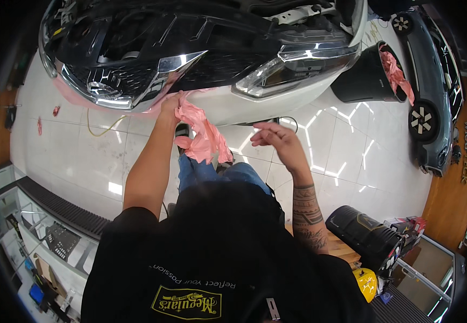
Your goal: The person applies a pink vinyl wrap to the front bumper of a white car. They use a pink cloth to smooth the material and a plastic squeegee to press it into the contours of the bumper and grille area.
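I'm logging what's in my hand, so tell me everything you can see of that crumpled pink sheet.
The pink sheet looks thin, soft and film-like, with many creases and ragged edges. It hangs loosely from the left hand, at the white bumper of the car, its lower end spread wide in front of the jeans. More pink shows along the bumper; whether it joins is unclear.
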A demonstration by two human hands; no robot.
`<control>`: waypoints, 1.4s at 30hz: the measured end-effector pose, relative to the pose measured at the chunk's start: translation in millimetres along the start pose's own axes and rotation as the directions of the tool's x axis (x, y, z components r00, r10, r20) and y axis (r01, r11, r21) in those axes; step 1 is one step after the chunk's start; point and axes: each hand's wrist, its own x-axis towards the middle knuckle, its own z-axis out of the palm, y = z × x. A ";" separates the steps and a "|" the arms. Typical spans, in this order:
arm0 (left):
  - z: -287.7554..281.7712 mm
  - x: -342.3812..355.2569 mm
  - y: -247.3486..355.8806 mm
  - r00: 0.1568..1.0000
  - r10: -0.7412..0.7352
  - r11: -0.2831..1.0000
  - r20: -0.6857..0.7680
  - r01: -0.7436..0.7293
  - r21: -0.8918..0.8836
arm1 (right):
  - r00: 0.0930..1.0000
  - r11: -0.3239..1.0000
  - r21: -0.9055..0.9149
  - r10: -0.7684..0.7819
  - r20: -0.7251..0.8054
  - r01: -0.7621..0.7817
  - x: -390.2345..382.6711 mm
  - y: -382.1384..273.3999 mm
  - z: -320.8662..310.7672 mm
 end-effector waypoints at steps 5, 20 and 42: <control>17.3 -35.0 -17.5 0.972 0.219 0.970 -0.090 -0.227 -0.086 | 0.980 0.980 -0.066 0.184 -0.071 -0.189 -9.0 72.9 -0.2; -104.3 -74.6 -80.1 0.997 0.071 0.945 0.004 -0.066 -0.320 | 0.969 0.927 -0.282 0.237 -0.074 -0.248 167.3 166.1 230.3; -126.2 7.4 -111.6 0.965 0.044 0.606 0.257 0.179 -0.775 | 0.997 0.567 -0.822 0.079 -0.010 -0.054 244.4 230.5 244.6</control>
